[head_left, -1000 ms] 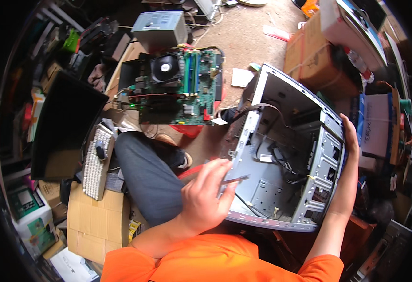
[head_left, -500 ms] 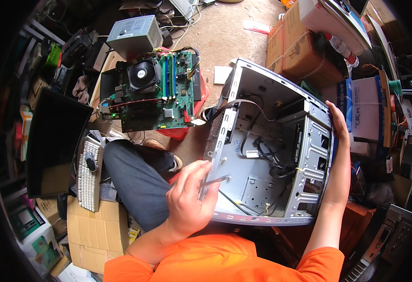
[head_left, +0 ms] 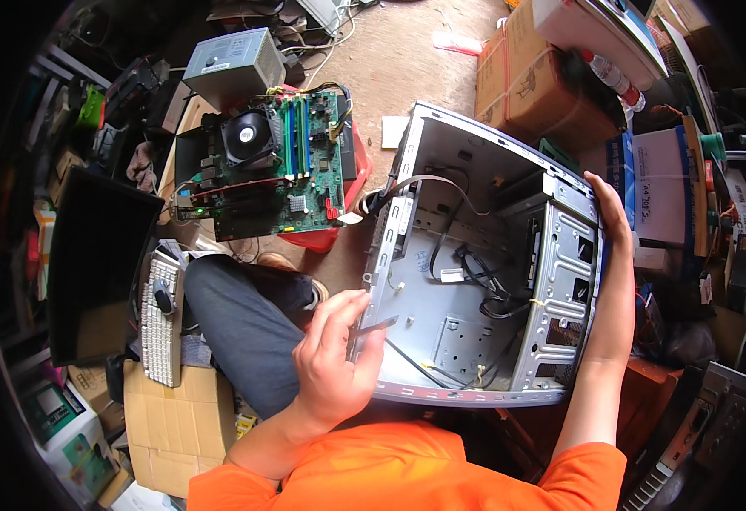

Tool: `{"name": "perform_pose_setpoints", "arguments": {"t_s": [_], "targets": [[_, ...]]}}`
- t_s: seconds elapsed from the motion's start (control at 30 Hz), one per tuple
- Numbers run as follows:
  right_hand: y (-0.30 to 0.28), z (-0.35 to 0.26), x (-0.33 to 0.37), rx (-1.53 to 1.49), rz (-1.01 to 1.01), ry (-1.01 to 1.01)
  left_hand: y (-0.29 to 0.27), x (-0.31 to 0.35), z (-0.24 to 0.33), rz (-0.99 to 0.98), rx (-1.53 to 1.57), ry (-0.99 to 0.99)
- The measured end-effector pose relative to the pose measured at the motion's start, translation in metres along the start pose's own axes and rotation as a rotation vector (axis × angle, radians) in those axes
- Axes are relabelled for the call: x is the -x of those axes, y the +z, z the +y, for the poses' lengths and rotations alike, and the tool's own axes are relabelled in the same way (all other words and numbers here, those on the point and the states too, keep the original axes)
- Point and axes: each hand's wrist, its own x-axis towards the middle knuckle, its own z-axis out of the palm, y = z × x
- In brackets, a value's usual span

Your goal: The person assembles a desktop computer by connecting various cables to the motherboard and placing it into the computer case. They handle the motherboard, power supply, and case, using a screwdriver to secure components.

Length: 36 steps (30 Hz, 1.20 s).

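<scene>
An opened grey metal computer case (head_left: 475, 393) lies tilted across my lap, its hollow inside facing up. Black cables (head_left: 485, 285) are coiled in it, and a grey ribbon cable (head_left: 428, 180) arches over its left edge. My left hand (head_left: 336, 353) is closed at the case's lower left edge, thumb and fingers on either side of a thin grey metal strip (head_left: 379, 326). Whether that strip belongs to the case I cannot tell. Along the right side, my right hand (head_left: 613, 217) steadies the case with fingers curled against its outer edge; some fingertips are hidden.
A green motherboard (head_left: 313, 200) with a black cooling fan (head_left: 250, 136) rests on a red stool (head_left: 361, 175) at left. Behind it stands a power supply (head_left: 232, 68). A keyboard (head_left: 162, 332), dark monitor (head_left: 100, 264) and cardboard boxes (head_left: 530, 85) crowd around.
The case and both hands appear slightly farther left, as does most of the scene. My hold on the case looks the same.
</scene>
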Motion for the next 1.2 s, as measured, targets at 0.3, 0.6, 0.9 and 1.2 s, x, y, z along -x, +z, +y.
{"name": "perform_pose_setpoints", "arguments": {"t_s": [0.3, 0.6, 0.9, 1.2], "targets": [[0.001, -0.001, 0.001, -0.002, 0.008, 0.003, 0.003, 0.003, -0.002, -0.003, 0.017, -0.009], [0.001, 0.008, -0.004, -0.149, 0.049, 0.049, -0.001, -0.004, 0.01, -0.011, -0.018, 0.036], [-0.006, 0.023, -0.01, -0.4, -0.035, 0.133, -0.008, -0.001, 0.025, -0.075, 0.012, 0.043], [-0.005, 0.018, -0.008, -0.406, -0.008, 0.059, 0.0, -0.002, 0.022, 0.069, -0.08, 0.137]]}}
